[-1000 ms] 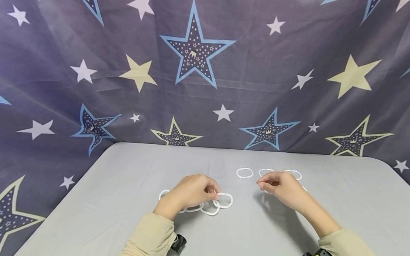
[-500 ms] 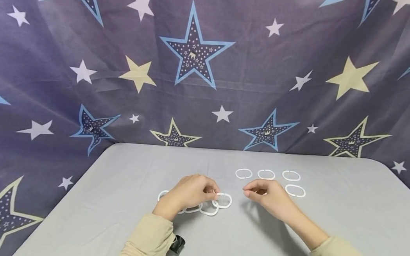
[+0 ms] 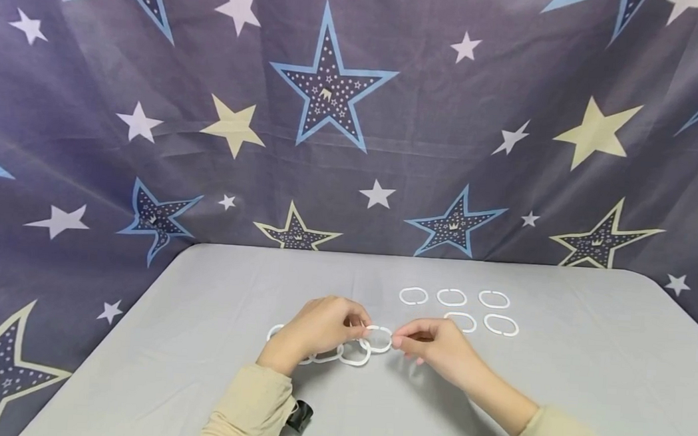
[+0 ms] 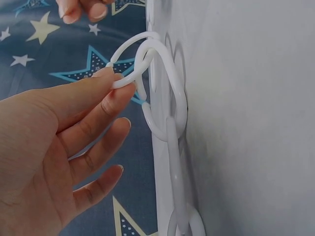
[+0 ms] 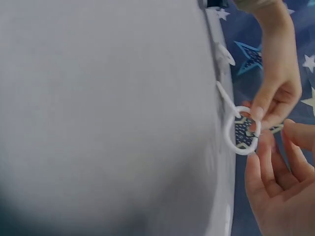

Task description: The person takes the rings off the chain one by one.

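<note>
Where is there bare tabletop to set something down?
The table has room right of the loose links, left of the left hand and chain, and in front, between the forearms. It is crowded between the left hand and right hand, and among the loose links.

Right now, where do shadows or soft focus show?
Head: a soft shadow on the pale grey flat table below the right grip; left wrist: white oval plastic-looking links are fairly crisp; right wrist: links look softer, lower-left corner darkens.
</note>
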Motion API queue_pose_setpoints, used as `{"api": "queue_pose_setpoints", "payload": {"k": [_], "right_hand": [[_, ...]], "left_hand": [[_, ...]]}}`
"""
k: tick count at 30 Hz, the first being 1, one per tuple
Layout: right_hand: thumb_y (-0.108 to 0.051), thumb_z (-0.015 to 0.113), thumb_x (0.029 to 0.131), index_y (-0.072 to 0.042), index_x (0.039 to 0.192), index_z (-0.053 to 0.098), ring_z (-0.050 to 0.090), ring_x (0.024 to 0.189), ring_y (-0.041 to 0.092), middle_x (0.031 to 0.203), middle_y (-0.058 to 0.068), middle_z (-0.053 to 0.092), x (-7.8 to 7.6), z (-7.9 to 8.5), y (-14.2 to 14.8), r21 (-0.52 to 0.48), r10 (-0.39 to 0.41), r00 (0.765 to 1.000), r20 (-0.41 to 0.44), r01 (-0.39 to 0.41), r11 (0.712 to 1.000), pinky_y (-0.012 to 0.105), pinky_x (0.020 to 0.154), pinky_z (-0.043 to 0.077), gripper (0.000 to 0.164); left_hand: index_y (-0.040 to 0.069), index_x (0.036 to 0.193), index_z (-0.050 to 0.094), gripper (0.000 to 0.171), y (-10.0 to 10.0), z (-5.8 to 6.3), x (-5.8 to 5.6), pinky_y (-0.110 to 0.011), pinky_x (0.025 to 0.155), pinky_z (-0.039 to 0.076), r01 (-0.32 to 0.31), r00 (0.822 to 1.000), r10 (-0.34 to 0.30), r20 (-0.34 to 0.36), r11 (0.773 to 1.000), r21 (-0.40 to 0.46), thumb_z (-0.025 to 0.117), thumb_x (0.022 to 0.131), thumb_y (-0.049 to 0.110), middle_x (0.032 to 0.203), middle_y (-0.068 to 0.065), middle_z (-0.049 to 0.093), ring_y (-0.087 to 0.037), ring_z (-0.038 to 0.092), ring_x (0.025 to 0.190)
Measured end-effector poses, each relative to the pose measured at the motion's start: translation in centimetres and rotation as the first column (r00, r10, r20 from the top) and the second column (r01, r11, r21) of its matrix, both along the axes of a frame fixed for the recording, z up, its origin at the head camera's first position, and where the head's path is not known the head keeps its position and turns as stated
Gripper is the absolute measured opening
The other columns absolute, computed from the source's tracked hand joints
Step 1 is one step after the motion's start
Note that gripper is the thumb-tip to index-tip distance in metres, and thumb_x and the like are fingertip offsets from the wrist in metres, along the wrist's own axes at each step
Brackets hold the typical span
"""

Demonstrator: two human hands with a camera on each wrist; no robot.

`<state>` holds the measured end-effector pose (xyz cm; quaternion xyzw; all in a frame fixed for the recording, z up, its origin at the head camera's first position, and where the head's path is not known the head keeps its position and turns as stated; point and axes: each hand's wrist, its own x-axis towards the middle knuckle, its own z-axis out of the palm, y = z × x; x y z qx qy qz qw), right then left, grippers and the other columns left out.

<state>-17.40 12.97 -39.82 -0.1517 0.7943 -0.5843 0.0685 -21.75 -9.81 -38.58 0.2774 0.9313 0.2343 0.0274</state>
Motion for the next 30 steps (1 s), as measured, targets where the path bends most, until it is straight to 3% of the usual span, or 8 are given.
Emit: {"api": "queue_pose_setpoints", "payload": {"k": [10, 30], "right_hand": [[-0.007, 0.07, 0.089, 0.014, 0.105, 0.067, 0.064, 0.066, 0.017, 0.084, 0.017, 0.073, 0.3, -1.3, -1.3, -0.064, 0.056, 0.998, 0.037, -0.053, 0.997, 0.03, 0.055, 0.054, 0.026], [-0.008, 0.07, 0.089, 0.015, 0.104, 0.067, 0.063, 0.065, 0.012, 0.081, 0.012, 0.072, 0.4, -1.7, -4.4, -0.105, -0.018, 0.994, 0.105, 0.03, 0.994, 0.03, 0.064, 0.057, 0.028]], "left_hand": [[0.025, 0.095, 0.076, 0.006, -0.6, 0.2, -0.3, -0.03, 0.068, 0.044, -0.011, 1.0, 0.011, -0.003, 1.0, 0.006, 0.073, 0.09, 0.026, 0.076, 0.019, 0.063, -0.003, 0.054, 0.07], [0.024, 0.098, 0.076, 0.009, -1.8, 1.4, -0.4, -0.033, 0.074, 0.047, -0.052, 0.998, 0.054, -0.036, 0.998, 0.042, 0.073, 0.09, 0.026, 0.079, 0.016, 0.064, -0.005, 0.058, 0.075]]}}
